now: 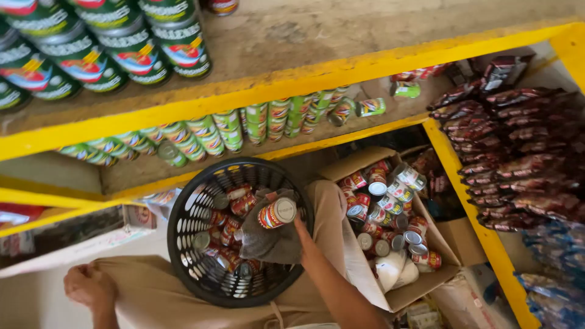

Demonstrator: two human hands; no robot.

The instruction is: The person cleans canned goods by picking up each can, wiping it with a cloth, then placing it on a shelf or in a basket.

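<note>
The right hand (300,234) grips a small can (277,213) through a grey cloth (268,240), fingers closed around it. The can has a red and white label and a pale metal lid, and lies tilted on its side over the black plastic basket (183,225), which holds more red cans. The left hand (90,286) rests closed on the person's knee. A cardboard box (420,286) of similar cans sits beside the basket.

I see soft, even daylight, dim under the yellow shelf (292,91), with slight blur and bent lines toward the edges.
</note>
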